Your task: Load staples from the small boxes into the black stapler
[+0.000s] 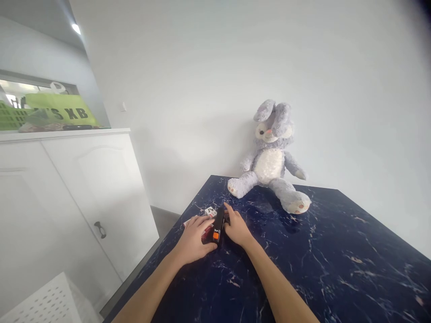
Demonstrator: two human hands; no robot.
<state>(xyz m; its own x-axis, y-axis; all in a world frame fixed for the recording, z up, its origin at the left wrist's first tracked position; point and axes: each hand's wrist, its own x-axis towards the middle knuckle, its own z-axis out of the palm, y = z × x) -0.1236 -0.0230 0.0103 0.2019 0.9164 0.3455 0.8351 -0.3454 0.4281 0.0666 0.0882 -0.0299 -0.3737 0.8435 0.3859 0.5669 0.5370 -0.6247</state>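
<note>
A small black device with an orange button lies on the dark blue marbled table between my two hands. My left hand rests on its left side, fingers curled over a reddish piece beneath it. My right hand presses against its right side, fingers closed along it. A small white box lies just beyond the device. What the red and white pieces under my left hand are is too small to tell.
A grey and white plush rabbit sits against the white wall at the table's far edge. A white cabinet with a door handle stands to the left, a green bag on top. A white perforated box sits at lower left.
</note>
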